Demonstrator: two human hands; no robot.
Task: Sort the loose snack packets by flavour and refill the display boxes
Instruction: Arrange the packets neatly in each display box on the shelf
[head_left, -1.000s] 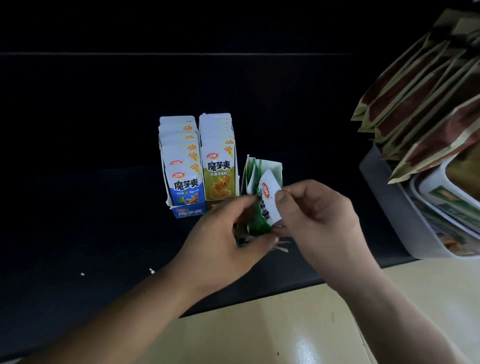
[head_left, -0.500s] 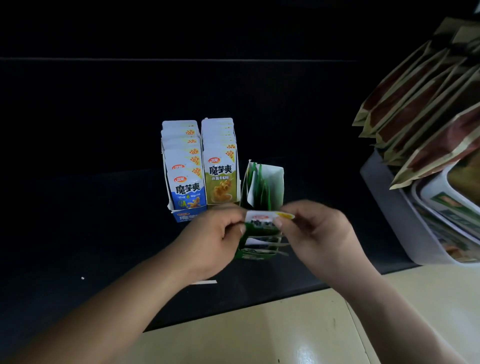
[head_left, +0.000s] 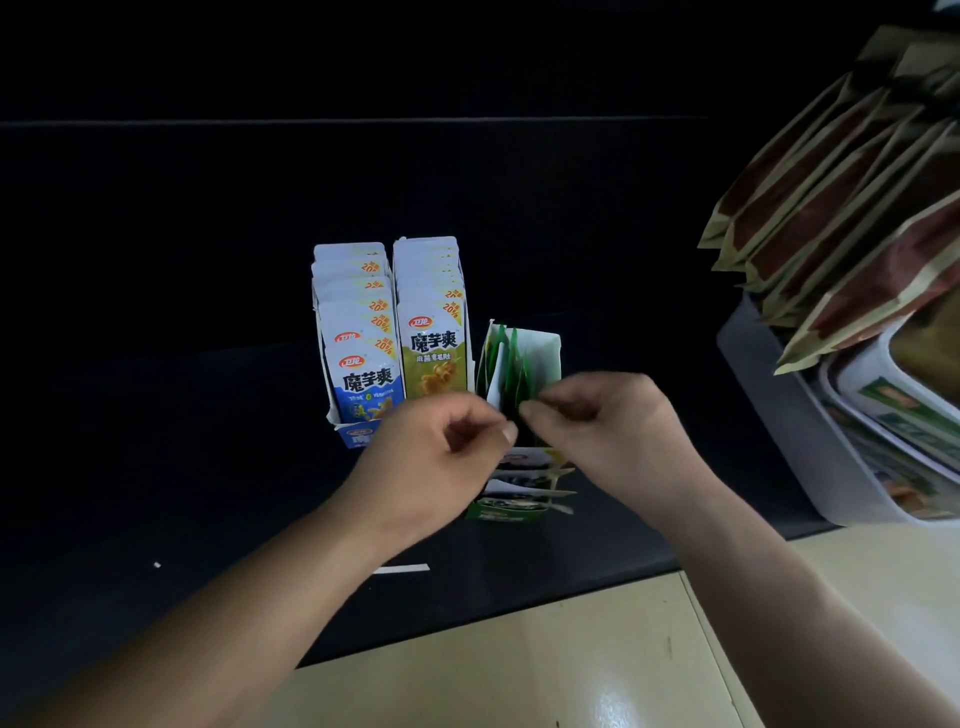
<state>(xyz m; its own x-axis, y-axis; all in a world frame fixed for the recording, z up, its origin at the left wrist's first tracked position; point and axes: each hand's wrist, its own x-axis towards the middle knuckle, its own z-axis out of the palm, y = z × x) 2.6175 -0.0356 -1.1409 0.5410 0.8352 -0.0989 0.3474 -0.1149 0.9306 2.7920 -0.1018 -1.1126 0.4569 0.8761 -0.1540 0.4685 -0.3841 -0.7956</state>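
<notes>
Both forearms are reaching in from below, the left hand (head_left: 441, 457) and right hand (head_left: 597, 415) hovering knuckles-up, their curled fingertips nearly meeting over the green cardboard display box (head_left: 511, 512) of upright green-and-white snack packets (head_left: 519, 364). I cannot tell whether they are pinching anything. Beside the box, blue-and-white packets (head_left: 363, 379) and olive-yellow packets (head_left: 434, 358) are showing "魔芋爽" and "20%". Everything is sitting on a black countertop (head_left: 208, 467) above a cream floor (head_left: 571, 649).

— What's going on?
— The left hand (head_left: 436, 452) and right hand (head_left: 597, 421) are hovering over the green box (head_left: 543, 348), fingers curled, tips nearly meeting. Pinching anything? Can't tell.
— And left of it?
— Rows of blue packets (head_left: 358, 358) and yellow packets (head_left: 431, 343) are standing on the desk (head_left: 182, 467).
</notes>
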